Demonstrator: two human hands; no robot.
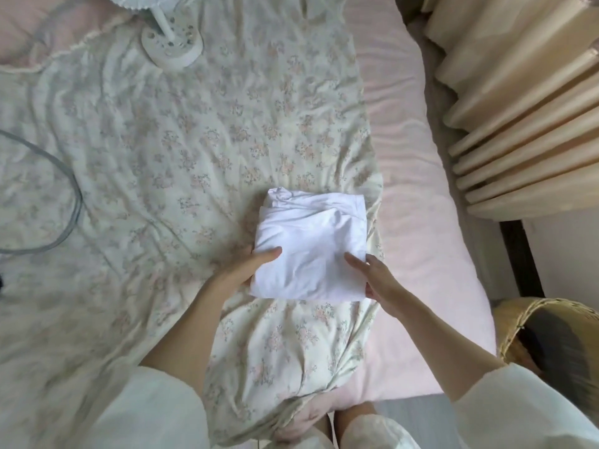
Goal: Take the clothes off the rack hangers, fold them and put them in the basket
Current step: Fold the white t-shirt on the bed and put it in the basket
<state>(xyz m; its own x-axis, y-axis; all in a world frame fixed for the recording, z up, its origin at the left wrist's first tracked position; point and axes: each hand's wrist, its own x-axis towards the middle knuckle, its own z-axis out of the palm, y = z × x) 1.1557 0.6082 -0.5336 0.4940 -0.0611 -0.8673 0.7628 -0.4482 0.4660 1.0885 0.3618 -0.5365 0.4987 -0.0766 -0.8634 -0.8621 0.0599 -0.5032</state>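
Left hand (251, 265) fingers lay hidden under folded white garment (308, 251); right hand (372, 280) fingers likewise tucked beneath; basket (531, 322) cut by right edge, dark contents blurred; fan (171, 43) head cut by top edge; cable (64, 189) ran off left edge.

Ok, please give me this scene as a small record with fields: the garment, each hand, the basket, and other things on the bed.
garment: white folded garment, lying on the floral quilt
left hand: left hand grips its left edge, thumb on top
right hand: right hand grips its right edge
basket: wicker basket on the floor at the right, something dark inside
other: white fan base, grey cable
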